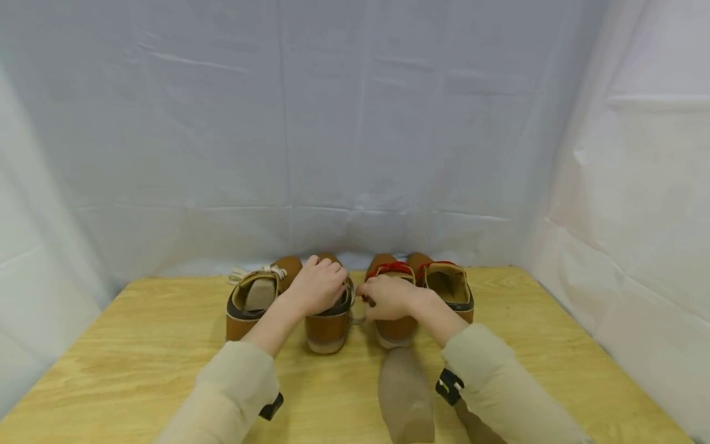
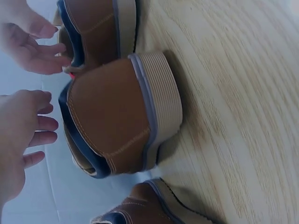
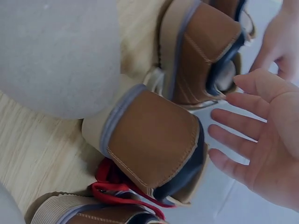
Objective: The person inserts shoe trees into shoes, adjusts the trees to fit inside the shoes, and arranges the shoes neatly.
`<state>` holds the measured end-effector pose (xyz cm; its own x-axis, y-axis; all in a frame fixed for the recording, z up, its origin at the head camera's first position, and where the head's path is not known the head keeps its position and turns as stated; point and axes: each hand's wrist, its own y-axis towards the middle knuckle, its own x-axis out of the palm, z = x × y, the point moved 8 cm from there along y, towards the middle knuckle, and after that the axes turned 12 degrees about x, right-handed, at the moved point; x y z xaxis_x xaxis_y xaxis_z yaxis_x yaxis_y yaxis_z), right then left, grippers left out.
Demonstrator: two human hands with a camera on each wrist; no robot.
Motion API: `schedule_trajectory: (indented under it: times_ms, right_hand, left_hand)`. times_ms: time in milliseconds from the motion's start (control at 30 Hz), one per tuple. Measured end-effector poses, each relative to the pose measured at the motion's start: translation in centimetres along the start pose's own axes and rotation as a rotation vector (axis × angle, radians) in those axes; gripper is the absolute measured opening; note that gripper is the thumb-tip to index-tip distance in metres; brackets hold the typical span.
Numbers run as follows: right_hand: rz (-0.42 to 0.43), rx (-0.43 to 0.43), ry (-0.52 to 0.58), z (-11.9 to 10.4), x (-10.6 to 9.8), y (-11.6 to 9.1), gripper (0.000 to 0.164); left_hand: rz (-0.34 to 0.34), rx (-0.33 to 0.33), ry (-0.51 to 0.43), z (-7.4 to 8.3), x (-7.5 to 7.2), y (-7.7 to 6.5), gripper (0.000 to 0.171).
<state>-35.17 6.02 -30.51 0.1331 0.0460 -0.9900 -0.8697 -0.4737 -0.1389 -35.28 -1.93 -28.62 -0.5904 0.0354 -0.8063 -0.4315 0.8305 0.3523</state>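
Note:
In the head view my left hand (image 1: 318,285) hangs over the opening of the second brown shoe from the left (image 1: 326,333), its fingers loosely bent and apart. My right hand (image 1: 392,297) is above the neighbouring red-laced shoe (image 1: 396,330), fingers pointing left towards the gap between the two shoes. The right wrist view has that hand's fingers (image 3: 233,123) spread, close to the dark collars of both shoes. A white lace (image 3: 155,83) hangs in the gap. Nothing shows in either palm.
At the far left stands a white-laced shoe (image 1: 238,324), at the far right another red-laced one (image 1: 449,287). A grey-beige insole (image 1: 405,398) lies in front, with a second (image 1: 478,425) partly under the right sleeve. White sheeting (image 1: 355,123) encloses the wooden table (image 1: 166,345).

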Motion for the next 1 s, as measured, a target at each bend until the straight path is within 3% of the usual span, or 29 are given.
schedule_trajectory:
  times_ms: [133, 400, 800, 1000]
  right_hand:
    - [0.022, -0.027, 0.069, 0.5, -1.0, -1.0, 0.023]
    - [0.014, 0.051, 0.166, 2.5, -1.0, -3.4, 0.032]
    - [0.134, 0.151, 0.177, 3.7, 0.0, -7.0, 0.042]
    - [0.182, 0.166, 0.231, 3.3, 0.2, -9.2, 0.047]
  left_hand:
    - [-0.006, -0.010, -0.044, 0.2, -0.4, 0.5, 0.016]
    - [0.045, -0.008, -0.113, 1.2, -1.0, 0.8, 0.027]
    - [-0.012, 0.048, -0.237, 3.3, -0.7, 1.5, 0.016]
    - [-0.095, 0.056, -0.286, 4.6, -0.2, 2.1, 0.023]
